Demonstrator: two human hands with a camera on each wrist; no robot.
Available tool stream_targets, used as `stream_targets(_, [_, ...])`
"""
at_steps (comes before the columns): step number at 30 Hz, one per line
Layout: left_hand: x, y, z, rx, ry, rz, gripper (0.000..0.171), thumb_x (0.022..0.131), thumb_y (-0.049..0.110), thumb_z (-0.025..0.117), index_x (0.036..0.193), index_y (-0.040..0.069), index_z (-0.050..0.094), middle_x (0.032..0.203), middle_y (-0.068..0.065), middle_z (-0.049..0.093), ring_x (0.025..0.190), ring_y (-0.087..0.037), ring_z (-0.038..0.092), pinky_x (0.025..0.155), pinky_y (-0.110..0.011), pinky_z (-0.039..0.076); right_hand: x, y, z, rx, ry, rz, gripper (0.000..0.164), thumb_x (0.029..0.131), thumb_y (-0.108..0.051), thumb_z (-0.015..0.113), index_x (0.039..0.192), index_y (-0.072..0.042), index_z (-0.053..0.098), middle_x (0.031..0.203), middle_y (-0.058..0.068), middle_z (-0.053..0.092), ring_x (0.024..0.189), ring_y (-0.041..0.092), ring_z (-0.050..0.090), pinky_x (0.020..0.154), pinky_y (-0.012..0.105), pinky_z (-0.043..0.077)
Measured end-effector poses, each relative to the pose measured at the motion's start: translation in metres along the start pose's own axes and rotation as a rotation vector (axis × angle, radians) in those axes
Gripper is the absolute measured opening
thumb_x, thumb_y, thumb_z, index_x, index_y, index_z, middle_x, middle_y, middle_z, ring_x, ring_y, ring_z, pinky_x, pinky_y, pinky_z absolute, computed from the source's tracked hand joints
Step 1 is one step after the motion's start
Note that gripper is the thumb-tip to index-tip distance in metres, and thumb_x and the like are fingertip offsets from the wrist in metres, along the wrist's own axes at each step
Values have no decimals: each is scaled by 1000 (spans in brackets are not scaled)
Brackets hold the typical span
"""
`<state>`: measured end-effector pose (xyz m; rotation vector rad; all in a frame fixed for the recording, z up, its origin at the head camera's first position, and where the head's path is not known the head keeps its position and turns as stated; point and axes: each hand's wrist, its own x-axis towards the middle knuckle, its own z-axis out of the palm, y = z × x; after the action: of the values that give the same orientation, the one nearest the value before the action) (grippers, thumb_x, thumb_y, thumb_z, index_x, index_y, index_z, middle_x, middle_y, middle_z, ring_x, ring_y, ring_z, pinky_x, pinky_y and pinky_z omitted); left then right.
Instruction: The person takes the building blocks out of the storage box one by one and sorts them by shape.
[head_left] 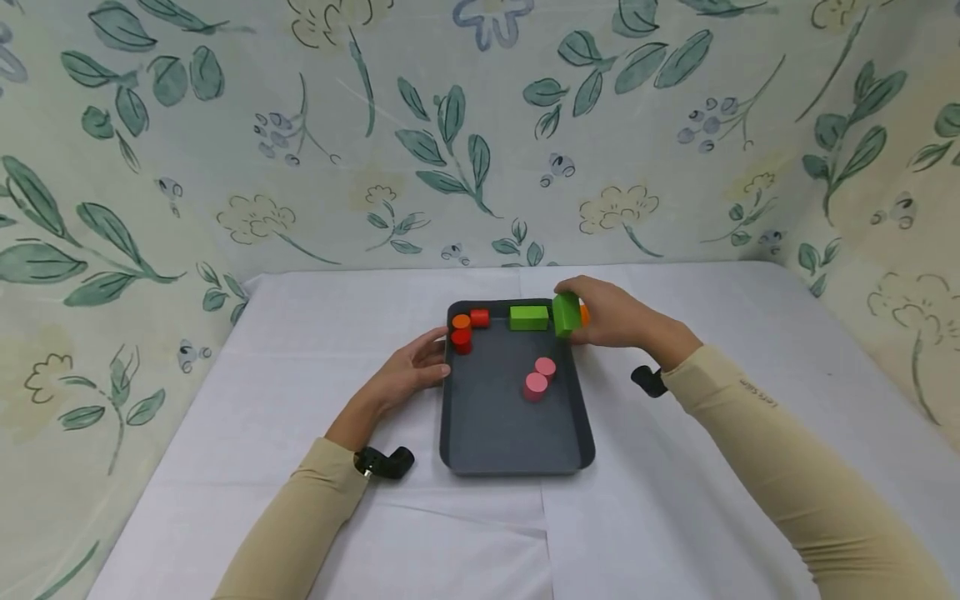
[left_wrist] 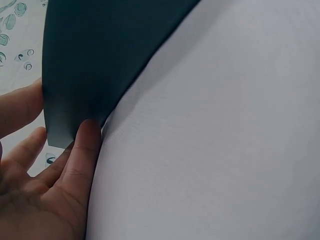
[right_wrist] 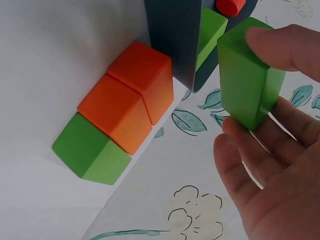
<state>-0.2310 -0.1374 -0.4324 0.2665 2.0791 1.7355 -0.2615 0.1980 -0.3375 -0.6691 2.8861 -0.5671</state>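
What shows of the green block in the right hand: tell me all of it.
The green block is a plain, bright green rectangular solid, longer than wide, with flat, smooth-looking faces; its material is hard to tell. The right hand pinches it between thumb and fingers. It is at the far right corner of the tray, right of a second green block. Whether it touches the tray is unclear.

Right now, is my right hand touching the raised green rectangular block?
Touching. The right wrist view shows it: the right hand's thumb lies on one end of the raised green rectangular block, with fingers at the opposite end.
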Motion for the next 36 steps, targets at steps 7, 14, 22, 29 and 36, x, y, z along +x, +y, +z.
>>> stream_targets(7, [0,-2,2,-4,5,-14,73,94,8,63,157,24,30,163,-15,29,146,-34,39,113,-49,45,-4,19,-4,-10,0,18,67,82,-9,74,142,1,46,130,18,57,112,32,54,98,49,54])
stream_targets(14, [0,-2,1,-3,1,-5,73,94,8,63,157,23,29,162,-16,29,146,-34,39,112,-49,45,-10,36,-21,-14,28,85,68,81,-5,73,142,7,43,129,22,57,114,37,55,99,55,53])
stream_targets(22, [-1,1,-1,4,-7,-3,74,94,9,63,158,21,27,163,-18,27,147,-35,37,114,-49,43,-15,52,-31,-22,33,95,67,81,-2,73,141,4,45,134,23,55,115,38,55,98,56,53])
stream_targets(29, [-1,2,-1,-8,3,-4,73,95,8,61,158,21,27,163,-18,28,147,-35,38,113,-48,45,-16,88,-33,13,4,206,70,82,-3,71,145,3,40,144,28,45,123,47,49,100,59,50])
stream_targets(36, [0,0,-1,-17,-8,3,74,94,8,62,158,21,27,163,-18,28,147,-35,37,112,-49,44,-20,114,-26,66,-62,357,72,85,-5,68,150,-2,36,152,30,34,128,50,41,107,64,42])
